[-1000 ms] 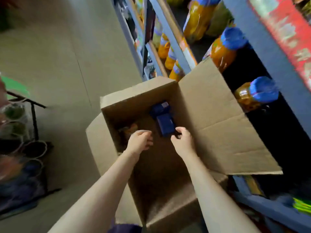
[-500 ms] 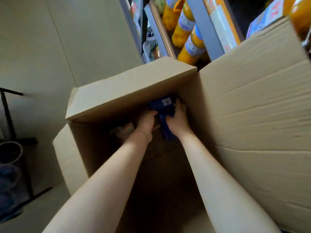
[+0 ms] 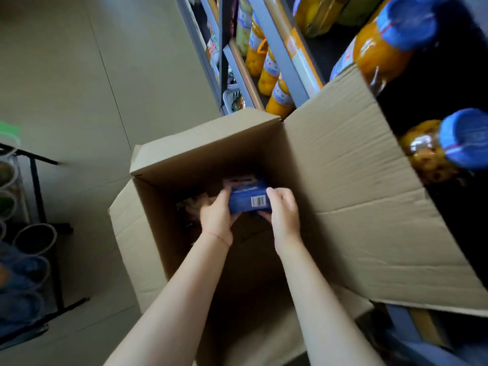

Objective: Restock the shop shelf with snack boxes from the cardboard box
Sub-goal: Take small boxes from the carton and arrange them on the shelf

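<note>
A large open cardboard box (image 3: 353, 196) stands on the floor beside the shop shelf (image 3: 280, 56), its flaps spread. Both my hands are inside it. My left hand (image 3: 217, 216) and my right hand (image 3: 284, 211) hold a blue snack box (image 3: 247, 198) between them, barcode facing up. A second blue snack box (image 3: 239, 180) lies just behind it, deeper in the box. Something pale and crumpled (image 3: 199, 203) lies left of my left hand; I cannot tell what it is.
The shelf at the right holds jars of yellow fruit (image 3: 276, 93) and two jars with blue lids (image 3: 467, 140). A black wire rack (image 3: 37, 196) with stacked bowls stands at the far left. Pale tiled floor (image 3: 79, 75) lies between.
My hands, earlier reaching deep into the box, have closed on a blue snack box and raised it, barcode up. The view has pulled back from the box.
</note>
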